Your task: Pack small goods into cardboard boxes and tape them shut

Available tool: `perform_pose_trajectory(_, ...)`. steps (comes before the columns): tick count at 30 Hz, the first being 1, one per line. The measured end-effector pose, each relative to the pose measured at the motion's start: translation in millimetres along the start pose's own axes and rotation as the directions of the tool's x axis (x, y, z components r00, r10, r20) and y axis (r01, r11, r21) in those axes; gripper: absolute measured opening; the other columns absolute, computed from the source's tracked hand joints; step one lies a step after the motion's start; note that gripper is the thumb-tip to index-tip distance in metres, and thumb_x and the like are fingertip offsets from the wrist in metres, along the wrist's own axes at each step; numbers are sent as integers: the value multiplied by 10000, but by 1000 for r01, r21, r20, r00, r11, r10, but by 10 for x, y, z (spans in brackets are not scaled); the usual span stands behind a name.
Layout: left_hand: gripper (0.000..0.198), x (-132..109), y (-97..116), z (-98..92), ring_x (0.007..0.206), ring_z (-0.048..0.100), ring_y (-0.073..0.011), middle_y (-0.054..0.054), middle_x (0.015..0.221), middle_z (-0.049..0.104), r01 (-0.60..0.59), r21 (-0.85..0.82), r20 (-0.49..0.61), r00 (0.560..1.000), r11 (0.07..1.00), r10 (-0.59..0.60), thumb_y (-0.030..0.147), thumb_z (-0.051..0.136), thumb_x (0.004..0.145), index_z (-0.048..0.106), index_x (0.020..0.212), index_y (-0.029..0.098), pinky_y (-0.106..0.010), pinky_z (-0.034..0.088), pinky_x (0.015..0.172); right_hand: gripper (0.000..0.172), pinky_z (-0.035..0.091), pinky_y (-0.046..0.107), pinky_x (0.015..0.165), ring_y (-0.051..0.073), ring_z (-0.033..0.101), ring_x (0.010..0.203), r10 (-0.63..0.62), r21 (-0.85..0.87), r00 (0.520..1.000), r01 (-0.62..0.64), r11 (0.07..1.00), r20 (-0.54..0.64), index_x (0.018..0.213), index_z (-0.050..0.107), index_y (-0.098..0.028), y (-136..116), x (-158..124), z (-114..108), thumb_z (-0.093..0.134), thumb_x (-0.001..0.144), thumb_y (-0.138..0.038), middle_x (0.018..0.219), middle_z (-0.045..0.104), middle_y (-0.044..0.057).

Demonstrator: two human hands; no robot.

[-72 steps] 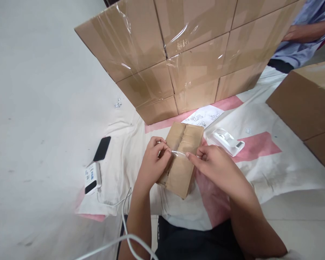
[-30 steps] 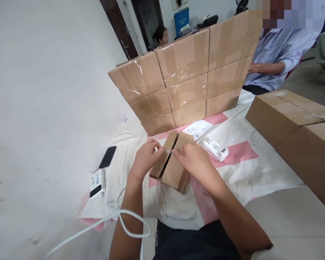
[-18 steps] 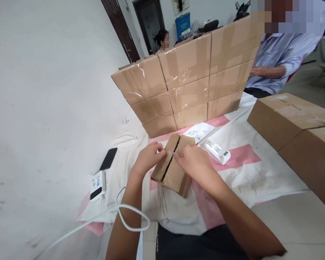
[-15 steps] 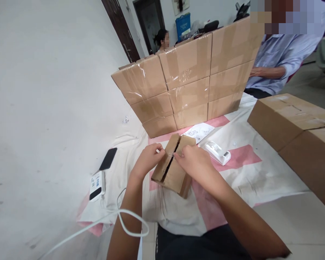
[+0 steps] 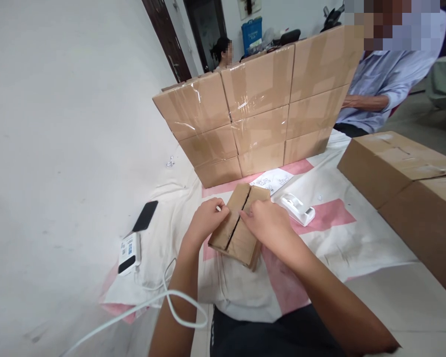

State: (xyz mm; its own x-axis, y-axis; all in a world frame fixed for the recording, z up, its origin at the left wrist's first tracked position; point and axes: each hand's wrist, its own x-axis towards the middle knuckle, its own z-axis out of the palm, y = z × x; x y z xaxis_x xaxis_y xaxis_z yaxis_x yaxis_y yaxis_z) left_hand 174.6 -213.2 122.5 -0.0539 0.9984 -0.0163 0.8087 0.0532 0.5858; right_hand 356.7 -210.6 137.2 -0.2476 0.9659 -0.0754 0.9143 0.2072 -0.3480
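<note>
A small cardboard box (image 5: 241, 244) lies at a slant on the cloth in front of me. Its two top flaps are folded down, with a narrow dark gap between them. At the box's left edge is my left hand (image 5: 210, 218), its fingers curled and pinched; a small pale spot shows at the fingertips. My right hand (image 5: 268, 219) rests over the right flap, thumb and fingers closed near the gap. Whatever is between the fingers of either hand is too small to make out. Just right of the box stands a white tape dispenser (image 5: 298, 209).
A wall of taped cartons (image 5: 262, 109) rises behind the box, and larger cartons (image 5: 394, 198) stand at right. A printed sheet (image 5: 273, 179) lies behind the box. At left are a phone (image 5: 145, 216), a white device (image 5: 129, 254) and a looped cable (image 5: 186, 296). Two people sit beyond.
The gap between the box's flaps has become narrower. Both hands stay at the box, with my left hand shifted slightly to the right.
</note>
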Motion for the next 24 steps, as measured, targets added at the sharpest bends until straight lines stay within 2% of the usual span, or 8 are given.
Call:
perform_pose_trajectory(11, 174, 21, -56, 14, 715, 523, -159, 23, 764, 605, 4, -57, 26, 1000, 998, -3, 308, 519, 822, 508, 676, 213, -284, 354, 637, 377, 417, 308, 618, 275, 726, 820, -6, -7, 1000, 6, 1000, 7, 861, 763, -158, 8, -4, -5, 507, 1000, -396, 840, 753, 143)
perform_pose_trajectory(17, 278, 67, -150, 42, 646, 426, -142, 48, 655, 462, 40, -114, -21, 999, 993, -43, 346, 603, 795, 389, 671, 219, -281, 296, 605, 372, 424, 306, 630, 275, 730, 839, 3, -10, 1000, -3, 1000, 16, 898, 773, -147, 11, -9, -21, 509, 997, -389, 879, 762, 159)
perform_pose_trajectory(24, 268, 101, -247, 203, 784, 538, -137, 24, 857, 561, 20, -322, 27, 1000, 947, -12, 456, 593, 857, 484, 828, 213, -263, 433, 721, 363, 390, 315, 597, 297, 733, 831, -15, -7, 1000, 15, 1000, -10, 843, 765, -156, 41, -19, -3, 513, 986, -376, 827, 753, 142)
